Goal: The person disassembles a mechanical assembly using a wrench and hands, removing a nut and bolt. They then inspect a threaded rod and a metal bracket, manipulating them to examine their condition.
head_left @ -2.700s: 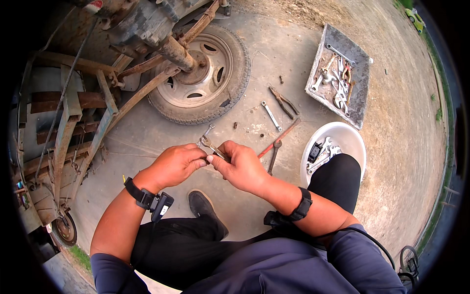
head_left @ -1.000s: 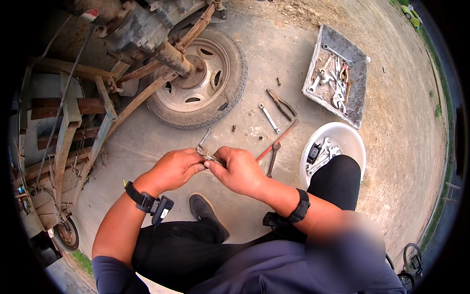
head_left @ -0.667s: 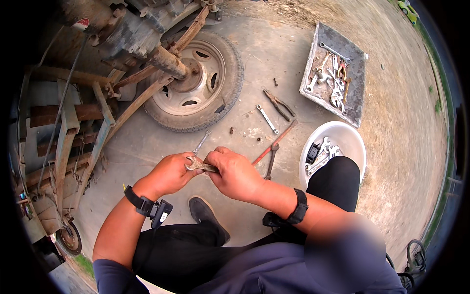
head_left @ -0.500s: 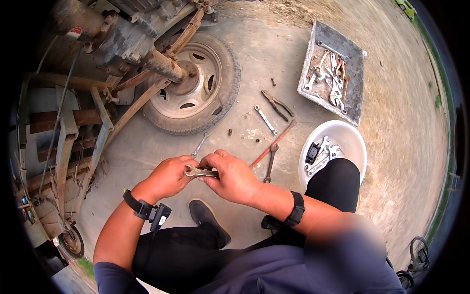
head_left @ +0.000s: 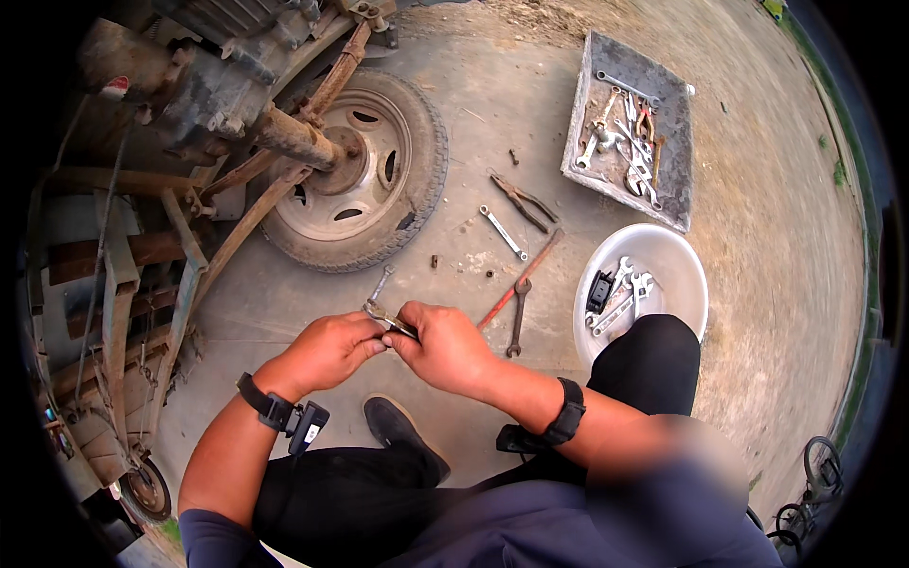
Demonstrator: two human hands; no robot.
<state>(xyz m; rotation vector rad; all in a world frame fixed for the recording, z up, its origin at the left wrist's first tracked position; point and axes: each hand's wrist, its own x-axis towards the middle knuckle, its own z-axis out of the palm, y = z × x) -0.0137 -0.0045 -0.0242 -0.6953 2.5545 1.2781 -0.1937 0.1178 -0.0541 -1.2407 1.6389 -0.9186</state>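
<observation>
“Both hands up in front of you: what are they doing?”

“My right hand (head_left: 445,346) has its fingers closed round a steel wrench (head_left: 390,320), whose head points toward 10 o'clock. My left hand (head_left: 327,355) is curled against it from the 9 o'clock side, fingertips near the wrench head and the other thumb. I can't tell whether those fingers are pinching anything.”

“And what lies just past your fingers?”

“At 12 o'clock, a second wrench (head_left: 382,283) on the concrete floor (head_left: 473,398), its near end hidden. Farther out that way, a wheel (head_left: 376,192) with a rusty axle (head_left: 298,137) reaching over it.”

“What else is on the floor?”

“From my hands, a small brown metal piece (head_left: 435,261) at 1 o'clock; pliers (head_left: 524,201) and a double-ended spanner (head_left: 504,233) near 2 o'clock, just beside each other; then, close to 3, a dark wrench (head_left: 518,320) with its upper end at a thin red bar (head_left: 535,263).”

“And the containers?”

“A grey tray (head_left: 676,133) of tools sits well away at 2 o'clock. At 3, a white bucket (head_left: 686,270) holds wrenches (head_left: 621,273) and a black device (head_left: 598,292), partly covered by my knee (head_left: 660,350).”

“Your other side?”

“A worn metal frame (head_left: 119,270) toward 10 o'clock.”
</observation>
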